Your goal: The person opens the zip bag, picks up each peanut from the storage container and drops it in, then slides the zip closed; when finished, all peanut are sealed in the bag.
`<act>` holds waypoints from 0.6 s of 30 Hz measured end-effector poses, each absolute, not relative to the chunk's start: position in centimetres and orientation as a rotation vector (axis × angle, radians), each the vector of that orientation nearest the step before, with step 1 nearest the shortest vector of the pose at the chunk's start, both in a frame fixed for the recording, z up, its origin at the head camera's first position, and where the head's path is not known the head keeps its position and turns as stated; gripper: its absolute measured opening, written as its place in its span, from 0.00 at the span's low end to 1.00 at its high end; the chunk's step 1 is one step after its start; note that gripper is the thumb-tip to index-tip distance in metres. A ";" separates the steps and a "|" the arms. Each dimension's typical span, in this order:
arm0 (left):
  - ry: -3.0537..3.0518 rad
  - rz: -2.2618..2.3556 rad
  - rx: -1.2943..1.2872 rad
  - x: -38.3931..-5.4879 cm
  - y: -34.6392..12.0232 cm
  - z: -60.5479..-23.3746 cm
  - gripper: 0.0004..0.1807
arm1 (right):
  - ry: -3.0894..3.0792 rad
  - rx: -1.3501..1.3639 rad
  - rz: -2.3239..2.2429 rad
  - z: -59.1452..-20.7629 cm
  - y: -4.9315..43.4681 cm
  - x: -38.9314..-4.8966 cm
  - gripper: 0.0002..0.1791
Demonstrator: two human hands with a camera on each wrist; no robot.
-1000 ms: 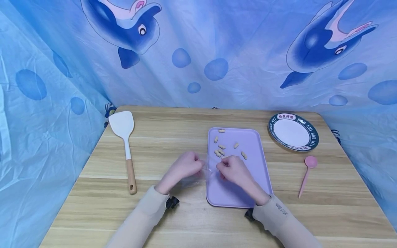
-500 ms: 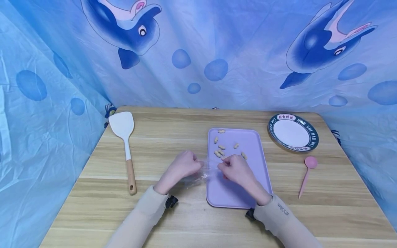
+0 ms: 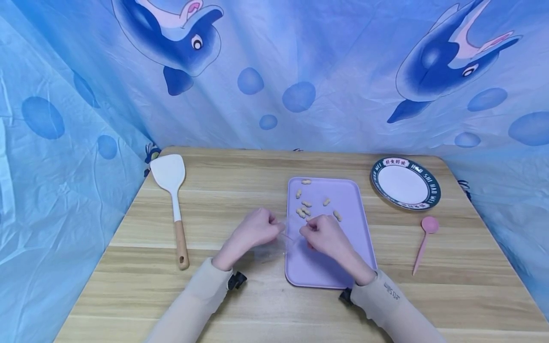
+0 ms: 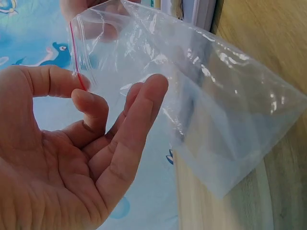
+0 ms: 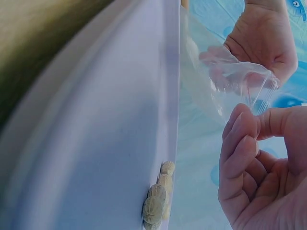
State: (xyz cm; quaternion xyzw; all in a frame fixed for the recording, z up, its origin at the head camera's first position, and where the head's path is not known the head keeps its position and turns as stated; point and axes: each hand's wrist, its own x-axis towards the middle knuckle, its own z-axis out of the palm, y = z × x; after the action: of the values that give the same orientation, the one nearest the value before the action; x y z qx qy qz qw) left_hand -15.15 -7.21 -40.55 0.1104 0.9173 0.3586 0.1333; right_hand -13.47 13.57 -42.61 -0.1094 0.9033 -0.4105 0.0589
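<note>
A clear zip-lock bag [image 4: 216, 96] with a red line along its mouth is stretched between the two hands. My left hand [image 3: 256, 228] pinches one end of the mouth between thumb and index finger; its other fingers extend loosely beside the plastic. At the other end of the mouth, my right hand [image 3: 326, 233] pinches the bag, its remaining fingers curled. No contents show inside the bag. Beneath the right hand lies a lilac tray [image 3: 315, 271]. Several unshelled peanuts [image 3: 306, 203] are scattered over its far half, seen edge-on as a cluster of peanuts [image 5: 154, 206] in the right wrist view.
A white spatula [image 3: 177, 209] with a wooden handle lies on the left of the wooden table [image 3: 223, 186]. On the right are a green-rimmed plate [image 3: 403, 183] and a pink spoon [image 3: 429, 225]. A blue dolphin-print curtain [image 3: 274, 62] hangs behind and beside the table.
Both hands stay almost in place, with the bag between them throughout. The right hand shifts slightly right, then back left, and the bag's hanging part moves a little.
</note>
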 end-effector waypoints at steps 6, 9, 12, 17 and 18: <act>2.657 1.066 0.381 -15.0 -7.0 -40.6 0.22 | 2.720 -0.337 -1.234 -42.7 13.5 -13.5 0.19; 2.654 1.086 0.412 -14.9 -6.9 -40.7 0.21 | 2.721 -0.337 -1.227 -42.8 13.5 -13.5 0.19; 2.652 1.097 0.433 -14.9 -6.8 -40.7 0.20 | 2.721 -0.332 -1.221 -42.9 13.5 -13.5 0.19; 2.674 1.118 0.454 -14.9 -6.7 -40.5 0.14 | 2.721 -0.331 -1.222 -42.9 13.5 -13.5 0.19; 2.681 1.136 0.472 -14.9 -6.7 -40.6 0.10 | 2.722 -0.333 -1.222 -42.9 13.5 -13.5 0.19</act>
State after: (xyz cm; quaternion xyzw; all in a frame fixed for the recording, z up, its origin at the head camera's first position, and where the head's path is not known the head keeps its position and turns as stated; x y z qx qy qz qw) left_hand -14.93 -6.68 -40.58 0.1592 0.9047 0.3835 0.0958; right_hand -13.50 13.50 -42.90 -0.1106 0.9045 -0.4059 0.0699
